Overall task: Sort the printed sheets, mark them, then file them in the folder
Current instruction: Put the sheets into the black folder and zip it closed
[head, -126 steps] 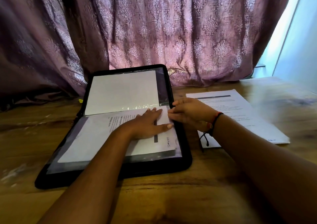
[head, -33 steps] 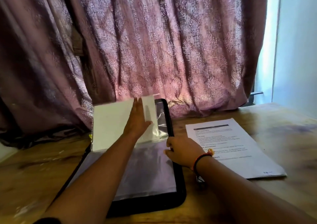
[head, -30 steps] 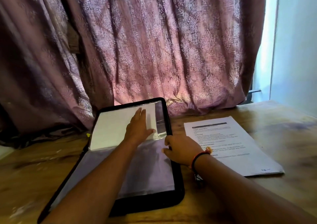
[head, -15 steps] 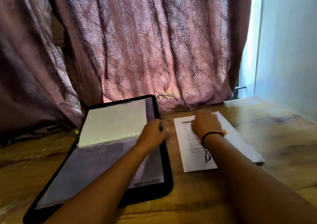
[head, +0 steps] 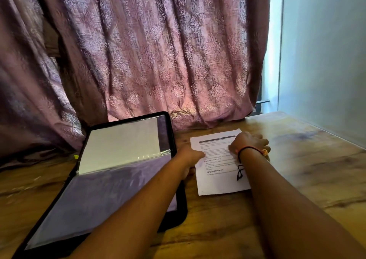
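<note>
1. Now, in the head view, both hands had left the folder and moved to the printed sheets, which lay on the table just right of it
2. The right hand rested palm-down on them, fingers relaxed; the left hand touched their left edge, its grip impossible to tell
3. With a filed sheet already sleeved, the next one probably followed

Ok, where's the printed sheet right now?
In the head view, the sheet lies on the table right of the open folder, left hand at its left edge, right hand on top.
</note>
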